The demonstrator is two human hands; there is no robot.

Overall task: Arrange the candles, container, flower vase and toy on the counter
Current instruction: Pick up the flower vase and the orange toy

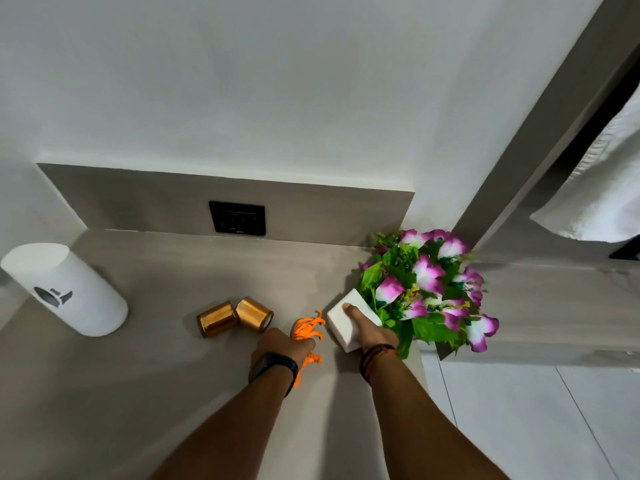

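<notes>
- My left hand [282, 344] is closed around the orange toy [306, 329], a small animal figure; its head and forelegs stick out past my knuckles toward the back of the worktop [156, 358], and its tail and a hind leg show beside my wrist.
- The toy sits near the middle of the worktop, between the candles and the vase.
- My right hand [372, 332] grips the white flower vase [341, 322], thumb lying flat on its upper face, the other fingers wrapped around the far side where I cannot see them.
- The vase is tilted, at the right edge of the worktop, close to the back right corner; its purple and white flowers [429, 289] spill out past that edge.
- The two gold candles [233, 317] lie just left of my left hand, touching each other, apart from my fingers.
- The white container [65, 289], a cylinder with a grey mark on its side, stands well apart from both hands at the left edge of the worktop.
- My left palm and fingers are hidden under the back of the hand, so how much of the toy's body they cover is unclear.
- I cannot tell whether the base of the vase touches the worktop.
- A black socket [237, 218] is set in the backsplash; its details are too dark to read.
- A white towel [602, 188] is cut off by the right side of the view.
</notes>
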